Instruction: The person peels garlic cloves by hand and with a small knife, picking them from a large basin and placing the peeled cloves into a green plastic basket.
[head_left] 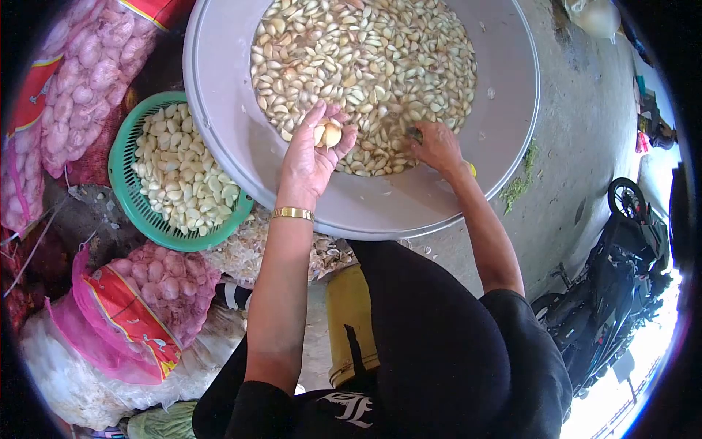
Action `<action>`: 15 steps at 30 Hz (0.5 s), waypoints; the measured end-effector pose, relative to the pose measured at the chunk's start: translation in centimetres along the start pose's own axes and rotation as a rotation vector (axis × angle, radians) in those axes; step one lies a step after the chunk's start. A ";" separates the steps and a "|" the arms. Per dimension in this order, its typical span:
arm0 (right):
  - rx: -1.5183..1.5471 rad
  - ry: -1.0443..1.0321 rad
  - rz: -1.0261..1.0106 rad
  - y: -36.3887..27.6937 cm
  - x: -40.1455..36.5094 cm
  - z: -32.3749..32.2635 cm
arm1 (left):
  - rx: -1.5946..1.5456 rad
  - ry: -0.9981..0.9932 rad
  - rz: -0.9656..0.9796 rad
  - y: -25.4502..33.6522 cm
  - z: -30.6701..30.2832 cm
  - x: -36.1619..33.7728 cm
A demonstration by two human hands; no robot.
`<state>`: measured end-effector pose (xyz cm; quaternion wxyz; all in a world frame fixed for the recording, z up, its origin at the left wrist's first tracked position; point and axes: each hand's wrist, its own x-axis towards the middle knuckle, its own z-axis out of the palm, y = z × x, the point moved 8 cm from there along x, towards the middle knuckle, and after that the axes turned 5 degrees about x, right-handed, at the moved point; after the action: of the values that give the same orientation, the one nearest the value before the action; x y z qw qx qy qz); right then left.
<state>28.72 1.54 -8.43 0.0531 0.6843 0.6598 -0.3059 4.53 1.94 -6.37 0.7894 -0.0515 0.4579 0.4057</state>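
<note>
My left hand (316, 150), palm up with curled fingers, holds a few garlic cloves (330, 134) over the near side of a large grey tub (219, 95). Inside the tub, many unpeeled garlic cloves (365, 58) lie in water. My right hand (436, 148) reaches down to the cloves at the near right, its fingers bent together. Something small and dark (415, 134) shows at those fingertips; its kind is not clear. Left of the tub stands a green basket (121, 157) of peeled garlic cloves (179, 164).
Mesh sacks of garlic bulbs (91, 69) stand at the upper left, and another mesh sack (164, 282) lies lower down. Garlic skins (248, 245) litter the ground below the tub. A yellow bucket (347, 314) is between my legs. A motorcycle (614, 271) stands at the right.
</note>
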 end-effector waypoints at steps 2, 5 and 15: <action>0.032 -0.056 0.053 -0.2 0.0 0.4 | 0.008 -0.037 -0.003 -0.1 0.4 0.1; -0.007 -0.018 0.005 -1.0 0.3 0.7 | -0.021 -0.099 -0.012 -0.2 0.9 0.0; 0.584 -0.065 0.038 -10.0 -2.5 -6.5 | -0.015 -0.037 -0.033 -0.5 0.3 0.1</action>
<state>21.82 3.72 1.38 -0.1195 0.6729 0.5286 -0.5035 5.11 1.79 -6.46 0.8039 -0.0574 0.4394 0.3967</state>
